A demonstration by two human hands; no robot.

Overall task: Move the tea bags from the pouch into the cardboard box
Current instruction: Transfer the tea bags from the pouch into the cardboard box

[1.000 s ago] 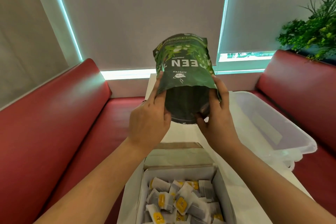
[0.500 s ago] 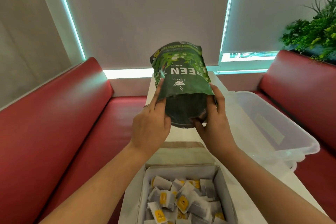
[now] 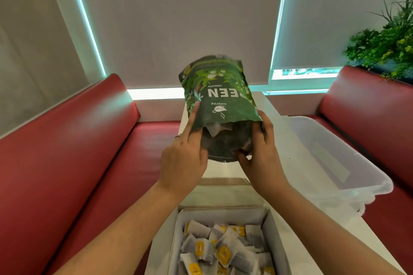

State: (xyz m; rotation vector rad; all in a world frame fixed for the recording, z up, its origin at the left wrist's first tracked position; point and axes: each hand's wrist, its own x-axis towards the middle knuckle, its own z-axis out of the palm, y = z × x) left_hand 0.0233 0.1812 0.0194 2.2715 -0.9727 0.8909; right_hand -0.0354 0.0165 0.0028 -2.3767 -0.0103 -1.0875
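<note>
The dark green foil pouch [image 3: 220, 100], printed with white flowers and leaves, is held upside down in the air above the far half of the white tabletop [image 3: 312, 236]; its sealed end points up and away, and its open mouth faces down and toward the camera. The printing on its front reads upside down; inside the dark mouth one pale paper tea bag [image 3: 215, 129] shows near the upper lip.

The left hand [image 3: 183, 163] grips the pouch's left side at the mouth, fingers lying up along the outside and the thumb at the rim; the right hand [image 3: 261, 158] grips the right side, fingers wrapped round the edge and the thumb pinching the lower lip; between them the mouth is spread wide.

Below the hands, at the near edge of the tabletop and toward its left edge, stands the open grey-white cardboard box [image 3: 273, 234]; its lid flap [image 3: 223, 194] lies back toward the far side; a loose heap of pale tea bags with yellow tags [image 3: 223, 250] fills its bottom.

Along the right edge of the tabletop sits a clear plastic storage bin [image 3: 348, 163], well apart from the box.

A red padded bench [image 3: 67, 152] runs along the left of the table and another red bench [image 3: 368, 114] along the right; a green leafy plant [image 3: 384, 44] stands behind the right bench; grey roller blinds [image 3: 178, 18] cover the windows beyond.
</note>
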